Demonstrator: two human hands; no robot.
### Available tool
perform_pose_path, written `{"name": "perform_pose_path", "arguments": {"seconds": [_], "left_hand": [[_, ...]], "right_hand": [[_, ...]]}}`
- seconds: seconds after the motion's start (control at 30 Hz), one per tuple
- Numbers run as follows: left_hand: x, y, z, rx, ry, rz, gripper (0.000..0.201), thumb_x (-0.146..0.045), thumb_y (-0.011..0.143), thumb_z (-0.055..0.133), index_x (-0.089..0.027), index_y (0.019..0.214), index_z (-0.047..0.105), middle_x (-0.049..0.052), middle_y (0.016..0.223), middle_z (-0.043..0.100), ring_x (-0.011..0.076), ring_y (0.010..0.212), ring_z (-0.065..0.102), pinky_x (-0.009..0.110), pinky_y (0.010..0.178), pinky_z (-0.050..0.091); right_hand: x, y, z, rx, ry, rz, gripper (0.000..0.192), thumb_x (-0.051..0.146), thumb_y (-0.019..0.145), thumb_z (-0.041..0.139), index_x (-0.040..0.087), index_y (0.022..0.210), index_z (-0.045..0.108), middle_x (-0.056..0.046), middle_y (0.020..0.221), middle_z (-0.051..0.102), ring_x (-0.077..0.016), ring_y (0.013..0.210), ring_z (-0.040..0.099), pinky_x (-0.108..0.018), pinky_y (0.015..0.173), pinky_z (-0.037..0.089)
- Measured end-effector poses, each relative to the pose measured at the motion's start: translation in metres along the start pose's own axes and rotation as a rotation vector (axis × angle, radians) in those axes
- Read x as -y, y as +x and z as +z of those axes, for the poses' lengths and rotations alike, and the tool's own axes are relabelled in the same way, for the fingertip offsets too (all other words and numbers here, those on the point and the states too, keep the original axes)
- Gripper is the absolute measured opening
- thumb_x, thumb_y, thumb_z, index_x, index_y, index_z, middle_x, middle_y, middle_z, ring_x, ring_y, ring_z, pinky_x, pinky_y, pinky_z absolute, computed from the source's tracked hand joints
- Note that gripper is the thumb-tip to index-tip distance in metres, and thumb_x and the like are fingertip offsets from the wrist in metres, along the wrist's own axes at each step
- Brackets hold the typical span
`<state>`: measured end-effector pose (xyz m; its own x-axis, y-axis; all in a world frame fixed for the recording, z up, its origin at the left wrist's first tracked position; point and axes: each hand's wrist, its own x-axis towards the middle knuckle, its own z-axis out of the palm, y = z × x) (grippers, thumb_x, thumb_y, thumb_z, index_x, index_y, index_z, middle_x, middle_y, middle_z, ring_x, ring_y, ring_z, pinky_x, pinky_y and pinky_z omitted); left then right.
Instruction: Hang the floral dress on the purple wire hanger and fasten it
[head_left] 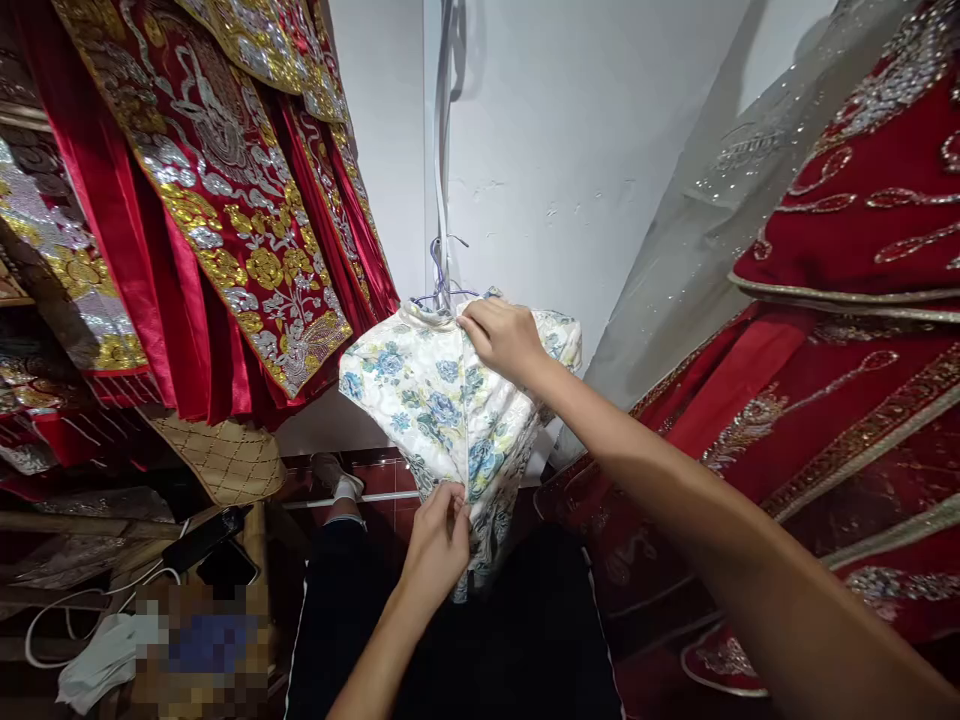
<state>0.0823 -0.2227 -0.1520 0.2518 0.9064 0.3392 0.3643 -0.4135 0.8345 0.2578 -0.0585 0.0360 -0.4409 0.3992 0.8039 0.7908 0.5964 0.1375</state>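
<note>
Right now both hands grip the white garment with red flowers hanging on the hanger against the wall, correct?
Not quite: the head view shows blue flowers, not red. The left hand and right hand do grip the white garment, hung on the hanger.

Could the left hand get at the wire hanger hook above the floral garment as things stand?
Probably yes. The left hand pinches the floral garment low down, and nothing blocks the way up to the hanger hook; only the right hand, gripping the collar, sits close beside it.
</note>
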Motion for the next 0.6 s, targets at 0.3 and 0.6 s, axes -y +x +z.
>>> {"name": "perform_pose_path", "arguments": {"seconds": [0.3, 0.6], "left_hand": [[0.002, 0.008, -0.009, 0.179, 0.221, 0.125, 0.009, -0.014, 0.093, 0.041, -0.021, 0.089, 0.044, 0.005, 0.088, 0.053, 0.0183, 0.081, 0.052, 0.029, 0.071, 0.041], [-0.049, 0.090, -0.064, -0.040, 0.009, 0.242, 0.019, -0.026, 0.095, 0.054, -0.020, 0.112, 0.060, 0.004, 0.092, 0.066, 0.0168, 0.083, 0.062, 0.028, 0.077, 0.048]], "right_hand": [[0.000, 0.011, 0.014, -0.082, 0.025, 0.144, 0.024, 0.031, 0.101, 0.043, 0.020, 0.086, 0.059, -0.006, 0.081, 0.066, -0.0225, 0.080, 0.059, -0.032, 0.064, 0.030], [0.021, 0.009, -0.007, -0.134, 0.671, 0.557, 0.020, 0.029, 0.091, 0.054, 0.019, 0.073, 0.055, 0.002, 0.061, 0.051, -0.0121, 0.054, 0.042, -0.026, 0.054, 0.032]]}}
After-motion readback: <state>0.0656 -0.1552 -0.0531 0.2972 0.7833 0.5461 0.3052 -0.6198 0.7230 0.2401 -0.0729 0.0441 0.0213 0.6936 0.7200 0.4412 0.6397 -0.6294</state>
